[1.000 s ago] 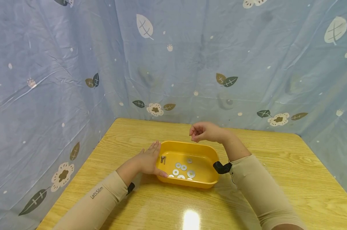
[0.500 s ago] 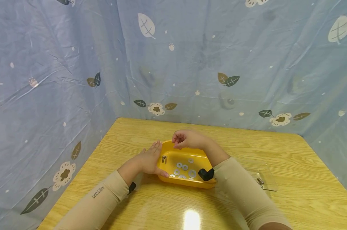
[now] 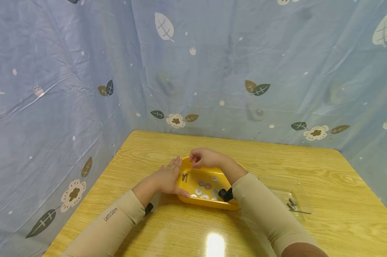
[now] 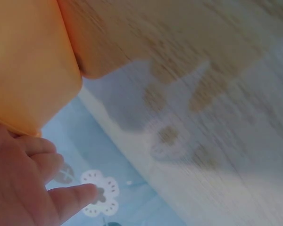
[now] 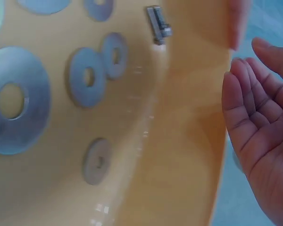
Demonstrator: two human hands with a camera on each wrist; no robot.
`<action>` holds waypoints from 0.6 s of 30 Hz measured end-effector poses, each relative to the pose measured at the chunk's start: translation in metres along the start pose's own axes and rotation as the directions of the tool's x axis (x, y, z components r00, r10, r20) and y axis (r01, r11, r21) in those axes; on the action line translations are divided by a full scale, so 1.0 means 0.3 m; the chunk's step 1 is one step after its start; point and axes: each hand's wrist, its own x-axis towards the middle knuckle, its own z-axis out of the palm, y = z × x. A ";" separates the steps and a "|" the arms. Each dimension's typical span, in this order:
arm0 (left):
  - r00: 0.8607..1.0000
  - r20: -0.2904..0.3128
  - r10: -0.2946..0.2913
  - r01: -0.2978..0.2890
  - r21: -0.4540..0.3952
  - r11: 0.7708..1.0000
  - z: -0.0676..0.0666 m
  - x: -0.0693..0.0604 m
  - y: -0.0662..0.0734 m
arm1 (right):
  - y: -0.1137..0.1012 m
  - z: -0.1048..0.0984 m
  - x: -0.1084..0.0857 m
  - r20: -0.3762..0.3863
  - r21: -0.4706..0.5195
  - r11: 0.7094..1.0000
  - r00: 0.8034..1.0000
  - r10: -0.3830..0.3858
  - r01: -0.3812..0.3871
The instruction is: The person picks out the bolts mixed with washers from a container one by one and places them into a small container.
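A yellow plastic tray (image 3: 209,204) lies on the table, with several flat washers (image 3: 204,196) spread over its floor. Two small screws (image 3: 184,177) lie side by side near its left end, also seen in the right wrist view as screws (image 5: 156,24). My left hand (image 3: 166,180) rests against the tray's left end, fingers straight along the rim and thumb at the front corner. Above the tray's back left part is my right hand (image 3: 207,158), fingers loosely bent. The right wrist view shows nothing between its thumb and fingers.
To the right of the tray, partly behind the right forearm, lies a clear plastic tray (image 3: 304,200) with a few metal screws (image 3: 291,204) in it. A blue patterned curtain (image 3: 212,71) hangs behind and beside the wooden table (image 3: 167,232).
My right hand has moved left and slightly down, from the tray's back right to above its left part. The clear tray has come into sight. My left hand stays at the rim.
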 end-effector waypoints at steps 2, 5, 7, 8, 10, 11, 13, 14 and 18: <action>1.000 0.002 -0.003 0.003 -0.002 1.000 0.001 0.000 0.000 | 0.012 0.013 0.011 0.004 -0.040 0.999 1.000 -0.001 0.002; 1.000 0.004 0.001 -0.001 -0.005 1.000 -0.001 -0.002 0.003 | 0.026 0.036 0.022 0.013 -0.086 0.996 1.000 0.008 -0.007; 1.000 0.006 0.003 -0.003 -0.001 1.000 -0.002 -0.002 0.005 | 0.034 0.049 0.029 0.029 -0.122 0.992 0.999 0.019 -0.015; 1.000 0.008 0.004 -0.004 0.000 1.000 -0.002 -0.002 0.005 | 0.037 0.056 0.031 0.039 -0.132 0.991 0.999 0.030 -0.024; 1.000 0.007 0.006 -0.006 0.000 1.000 -0.002 -0.003 0.005 | 0.042 0.066 0.039 0.052 -0.142 0.989 0.998 0.042 -0.034; 1.000 0.007 0.006 -0.006 -0.001 1.000 -0.002 -0.003 0.004 | 0.042 0.070 0.043 0.055 -0.150 0.988 0.998 0.044 -0.035; 1.000 0.011 0.000 0.000 0.002 1.000 -0.003 -0.002 0.003 | 0.045 0.077 0.051 0.060 -0.164 0.986 0.997 0.047 -0.037; 1.000 0.012 -0.002 0.002 -0.003 1.000 -0.004 -0.002 0.002 | 0.046 0.080 0.054 0.063 -0.169 0.985 0.997 0.050 -0.038; 1.000 0.014 -0.004 0.004 -0.006 1.000 -0.006 -0.001 -0.002 | 0.055 0.092 0.064 0.100 -0.209 0.977 0.993 0.060 -0.038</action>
